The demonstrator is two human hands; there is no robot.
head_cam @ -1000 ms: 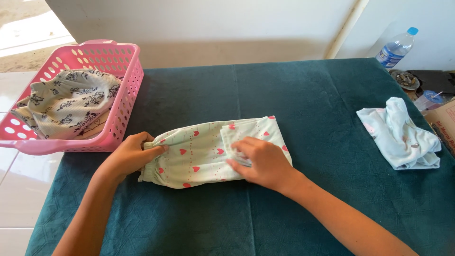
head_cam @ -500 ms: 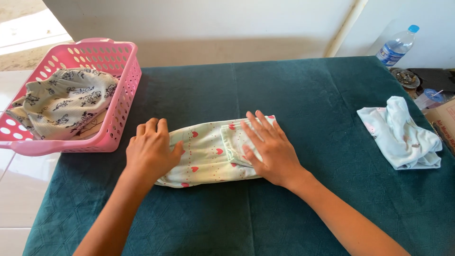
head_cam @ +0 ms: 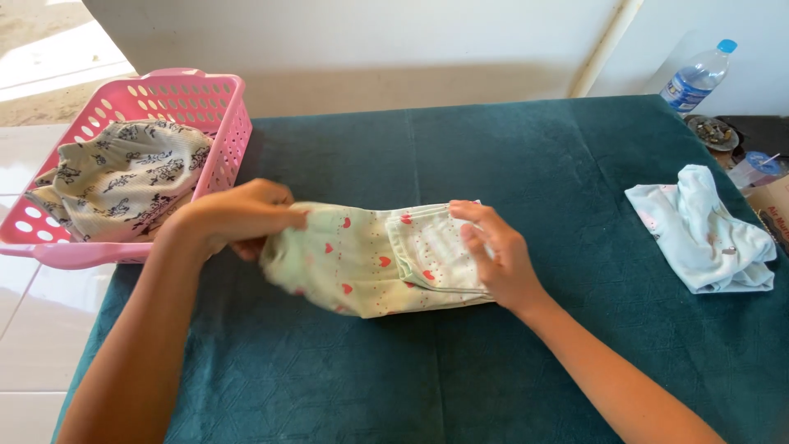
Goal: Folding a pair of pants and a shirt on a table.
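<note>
Pale green garment with red hearts, partly folded, lies mid-table on the dark teal cloth, long axis left-right. A folded-over layer sits on its right half, edges visible near the centre.

Left hand: closed around the garment's left end, fingers curled over the bunched fabric, end lifted off the cloth. Wrist bent, forearm running in from the near-left corner.

Right hand: on the garment's right end, fingers bent and pinching the folded edge, thumb on top of the fabric, palm low over the cloth. Forearm comes in from the near-right.

Both hands hold the same piece, one at each end; the middle sags slightly onto the table.

Around it:
- Pink perforated basket at far left, hanging partly over the table edge, just beside the left hand. Cream printed cloth piled inside.
- Crumpled light blue-white garment at the right, well apart from the hands.
- Clear plastic bottle with blue cap at far right, off the table.
- Small round dish next to the bottle; contents too small to tell.
- White tiled floor at near left.
</note>
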